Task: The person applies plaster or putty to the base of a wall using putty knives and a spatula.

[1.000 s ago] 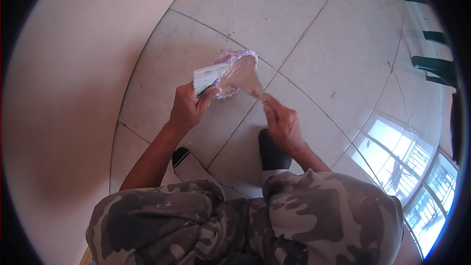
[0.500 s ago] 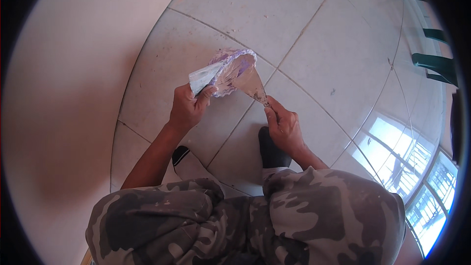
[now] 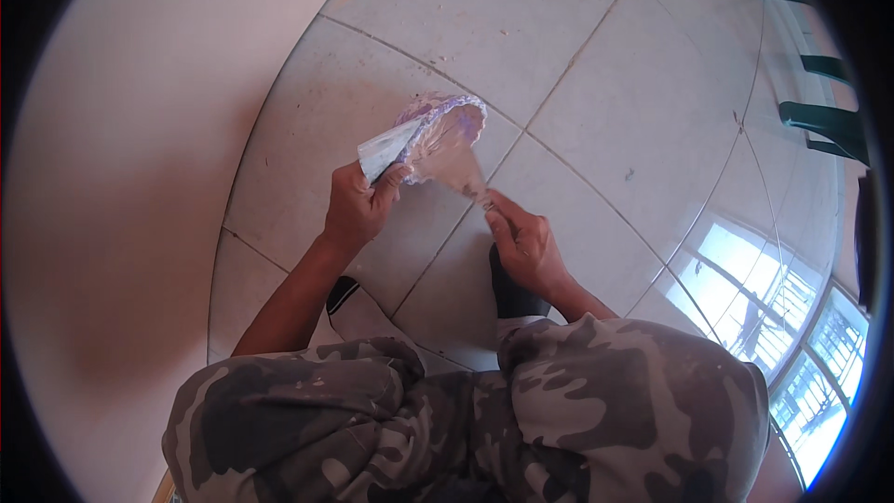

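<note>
A crumpled plastic bag (image 3: 436, 164) with a rolled, purple-and-white smeared rim is held by its near left edge in my left hand (image 3: 358, 205). Fingers and thumb are closed there, the thumb over the edge. From the same grip sticks out a flat whitish piece (image 3: 386, 149), like a blade or a folded flap; I cannot tell which. My right hand (image 3: 529, 247) is closed round the handle end of a putty knife (image 3: 458, 168). Its wide, smeared blade reaches into the bag's mouth, slightly blurred, and the tip is hard to make out.
Large pale floor tiles (image 3: 596, 214) with dark joints lie below, with small crumbs scattered on them. A plain wall (image 3: 140, 177) rises at the left. Dark green legs (image 3: 824, 121) stand at the far right, above a window's reflection (image 3: 745, 270). My feet are under my hands.
My right hand has moved a little left, bringing the putty knife's blade further across the bag's opening. My left hand and the bag stay almost in place.
</note>
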The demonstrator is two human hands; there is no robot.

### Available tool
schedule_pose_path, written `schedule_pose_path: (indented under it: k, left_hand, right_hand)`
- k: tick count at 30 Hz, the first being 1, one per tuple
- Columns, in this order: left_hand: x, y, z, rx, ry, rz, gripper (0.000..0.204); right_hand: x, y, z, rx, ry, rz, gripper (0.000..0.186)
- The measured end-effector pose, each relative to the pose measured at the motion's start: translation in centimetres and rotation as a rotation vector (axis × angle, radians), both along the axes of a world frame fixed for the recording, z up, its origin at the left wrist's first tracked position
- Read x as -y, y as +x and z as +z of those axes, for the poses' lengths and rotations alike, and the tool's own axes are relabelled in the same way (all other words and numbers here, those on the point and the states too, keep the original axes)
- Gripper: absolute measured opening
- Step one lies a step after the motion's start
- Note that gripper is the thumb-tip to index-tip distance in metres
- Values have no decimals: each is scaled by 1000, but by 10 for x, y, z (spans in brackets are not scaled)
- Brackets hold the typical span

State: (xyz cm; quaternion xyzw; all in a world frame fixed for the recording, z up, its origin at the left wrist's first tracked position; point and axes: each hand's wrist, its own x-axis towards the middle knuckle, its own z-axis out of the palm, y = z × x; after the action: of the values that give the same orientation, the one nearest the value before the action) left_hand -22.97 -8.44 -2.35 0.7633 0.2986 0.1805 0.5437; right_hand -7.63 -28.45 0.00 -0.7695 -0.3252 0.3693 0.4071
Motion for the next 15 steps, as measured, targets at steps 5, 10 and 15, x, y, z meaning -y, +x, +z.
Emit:
schedule_pose_path:
  k: [5, 10, 15]
  left_hand:
    - [6, 3, 7, -47, -5, -6, 22]
    - [8, 0, 0, 11, -26, 9, 22]
    - [9, 7, 4, -5, -27, 32, 20]
  right_hand:
    - [8, 2, -4, -80, -108, -70, 31]
    - [-3, -2, -2, -91, -85, 9, 30]
    - [-1, 19, -19, 188, 123, -2, 30]
